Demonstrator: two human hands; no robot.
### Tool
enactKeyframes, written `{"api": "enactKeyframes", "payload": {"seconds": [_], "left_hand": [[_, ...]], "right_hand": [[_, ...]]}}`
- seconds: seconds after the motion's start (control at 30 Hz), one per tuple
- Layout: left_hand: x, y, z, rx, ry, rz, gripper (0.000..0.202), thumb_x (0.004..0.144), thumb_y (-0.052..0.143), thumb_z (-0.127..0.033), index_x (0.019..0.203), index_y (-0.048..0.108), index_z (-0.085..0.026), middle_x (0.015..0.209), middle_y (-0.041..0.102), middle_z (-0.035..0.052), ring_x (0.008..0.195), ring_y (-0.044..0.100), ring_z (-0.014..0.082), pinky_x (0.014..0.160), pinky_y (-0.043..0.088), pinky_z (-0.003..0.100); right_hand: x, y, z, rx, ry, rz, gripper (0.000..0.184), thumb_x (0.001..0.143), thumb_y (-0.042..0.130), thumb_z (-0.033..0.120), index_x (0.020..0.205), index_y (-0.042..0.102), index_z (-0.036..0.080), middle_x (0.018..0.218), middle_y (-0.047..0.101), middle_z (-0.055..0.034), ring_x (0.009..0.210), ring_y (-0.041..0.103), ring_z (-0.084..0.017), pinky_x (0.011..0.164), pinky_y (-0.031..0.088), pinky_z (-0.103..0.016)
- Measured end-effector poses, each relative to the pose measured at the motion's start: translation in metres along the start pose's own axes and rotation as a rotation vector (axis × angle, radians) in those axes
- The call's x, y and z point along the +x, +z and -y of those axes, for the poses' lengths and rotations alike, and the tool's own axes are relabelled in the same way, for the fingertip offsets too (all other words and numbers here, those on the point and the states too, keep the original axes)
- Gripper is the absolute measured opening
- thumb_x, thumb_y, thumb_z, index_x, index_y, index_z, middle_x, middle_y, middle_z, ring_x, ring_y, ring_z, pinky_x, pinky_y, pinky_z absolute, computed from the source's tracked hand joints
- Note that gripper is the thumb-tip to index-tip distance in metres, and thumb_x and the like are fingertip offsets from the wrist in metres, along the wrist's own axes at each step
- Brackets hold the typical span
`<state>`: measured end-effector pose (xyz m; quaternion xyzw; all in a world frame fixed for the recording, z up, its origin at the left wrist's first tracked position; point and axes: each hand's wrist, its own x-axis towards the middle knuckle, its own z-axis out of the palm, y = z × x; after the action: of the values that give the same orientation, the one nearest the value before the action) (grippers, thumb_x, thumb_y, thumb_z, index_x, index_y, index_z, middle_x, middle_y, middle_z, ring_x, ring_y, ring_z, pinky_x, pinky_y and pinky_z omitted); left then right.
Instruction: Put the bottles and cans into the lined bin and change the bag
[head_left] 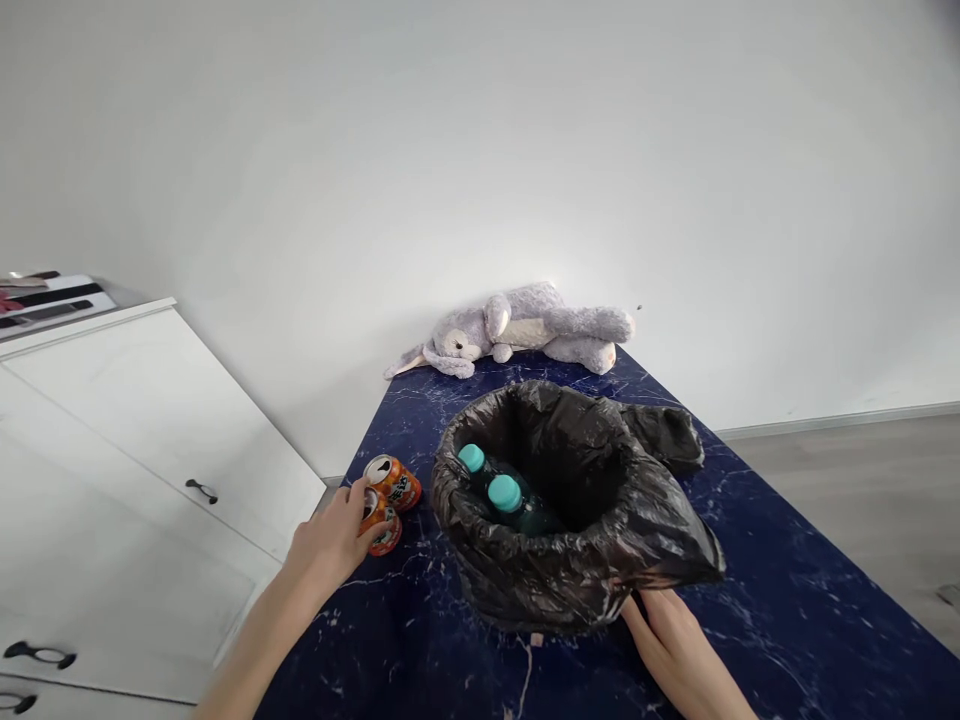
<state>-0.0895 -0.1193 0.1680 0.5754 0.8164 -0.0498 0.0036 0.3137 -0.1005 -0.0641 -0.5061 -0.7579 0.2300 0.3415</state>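
Observation:
My left hand (335, 530) has its fingers round the nearer orange drink can (383, 540), which stands on the table. Just behind it is a second orange drink can (406, 488), its top opened. To the right of the cans stands a trash bin lined with a black plastic bag (525, 590), the bag folded over the rim. Inside lean two dark bottles with turquoise caps (505, 493). At the bin's near right side, my right hand (664, 632) grips under the overhanging bag; its fingertips are hidden there.
A grey plush rabbit (525, 325) lies on its side at the far end of the dark blue marbled table (780, 580), against the white wall. A white cabinet (135, 450) with black handles stands left of the table. Grey floor (862, 465) shows at right.

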Motion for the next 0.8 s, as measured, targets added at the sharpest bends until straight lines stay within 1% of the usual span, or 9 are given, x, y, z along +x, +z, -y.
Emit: {"api": "enactKeyframes", "payload": {"seconds": [0.1,0.17,0.23,0.3,0.37,0.47,0.57,0.7,0.8], "left_hand": [[-0.018,-0.034,0.002,-0.04,-0.012,-0.209,0.071,0.094,0.05,-0.065,0.151,0.05,-0.023,0.136,0.07,0.0216,0.084,0.076,0.0421,0.065,0.057,0.05],[-0.033,-0.068,-0.003,-0.104,0.027,-0.457,0.07,0.089,0.057,-0.072,0.144,0.057,-0.029,0.125,0.076,0.0145,0.078,0.076,0.0372,0.066,0.058,0.047],[-0.048,-0.101,-0.016,-0.239,0.127,-0.627,0.061,0.085,0.066,-0.073,0.134,0.064,-0.036,0.112,0.08,0.0053,0.082,0.076,0.0335,0.066,0.06,0.043],[-0.059,-0.123,-0.039,-0.404,0.263,-0.699,0.055,0.087,0.068,-0.07,0.132,0.066,-0.038,0.115,0.079,0.0023,0.098,0.077,0.033,0.07,0.063,0.042],[-0.065,-0.133,-0.066,-0.494,0.4,-0.679,0.056,0.087,0.071,-0.067,0.134,0.065,-0.037,0.123,0.077,0.0023,0.108,0.076,0.0318,0.076,0.065,0.04],[-0.058,-0.129,-0.101,-0.519,0.543,-0.537,0.064,0.088,0.074,-0.065,0.143,0.06,-0.035,0.137,0.073,0.0038,0.12,0.072,0.0331,0.091,0.065,0.043],[-0.037,-0.119,-0.112,-0.561,0.575,-0.481,0.065,0.098,0.059,-0.066,0.154,0.049,-0.033,0.153,0.062,0.0067,0.14,0.06,0.0341,0.111,0.054,0.05],[0.011,-0.095,-0.085,-0.526,0.409,-0.497,0.056,0.108,0.038,-0.06,0.149,0.054,-0.026,0.153,0.061,0.0117,0.142,0.056,0.0336,0.118,0.045,0.054],[0.048,-0.057,-0.05,-0.288,0.311,-0.232,0.064,0.099,0.051,-0.065,0.146,0.059,-0.022,0.148,0.062,0.0182,0.137,0.059,0.0396,0.11,0.05,0.056]], "right_hand": [[0.0,0.0,-0.001,-0.006,-0.011,-0.013,0.04,0.108,0.046,0.045,0.137,0.065,0.025,0.134,0.073,-0.0124,0.128,0.069,-0.031,0.102,0.062,-0.043],[0.001,0.0,-0.001,-0.006,-0.026,-0.028,0.039,0.108,0.047,0.044,0.135,0.066,0.024,0.13,0.075,-0.0131,0.123,0.071,-0.032,0.102,0.062,-0.043],[0.001,0.0,0.0,0.002,-0.04,-0.043,0.036,0.107,0.048,0.043,0.13,0.068,0.025,0.124,0.076,-0.0128,0.116,0.074,-0.031,0.099,0.062,-0.043],[0.002,0.0,0.001,0.01,-0.048,-0.058,0.033,0.107,0.048,0.042,0.126,0.069,0.026,0.12,0.077,-0.012,0.112,0.076,-0.031,0.097,0.063,-0.043],[0.003,0.0,0.002,0.01,-0.048,-0.074,0.032,0.107,0.047,0.043,0.121,0.07,0.026,0.115,0.078,-0.0114,0.11,0.076,-0.03,0.095,0.063,-0.042],[0.004,-0.001,0.004,0.01,-0.044,-0.078,0.031,0.107,0.046,0.043,0.11,0.072,0.026,0.107,0.078,-0.0106,0.101,0.077,-0.029,0.092,0.064,-0.042],[0.005,-0.003,0.008,0.021,-0.047,-0.084,0.031,0.107,0.046,0.043,0.099,0.071,0.026,0.101,0.078,-0.0098,0.098,0.077,-0.028,0.093,0.064,-0.042],[0.005,-0.005,0.018,0.043,-0.03,-0.096,0.034,0.108,0.044,0.043,0.113,0.072,0.025,0.114,0.077,-0.012,0.117,0.073,-0.031,0.104,0.06,-0.046],[0.005,-0.005,0.022,0.046,-0.006,-0.105,0.039,0.109,0.042,0.045,0.126,0.07,0.024,0.127,0.074,-0.0142,0.131,0.066,-0.033,0.11,0.056,-0.05]]}}
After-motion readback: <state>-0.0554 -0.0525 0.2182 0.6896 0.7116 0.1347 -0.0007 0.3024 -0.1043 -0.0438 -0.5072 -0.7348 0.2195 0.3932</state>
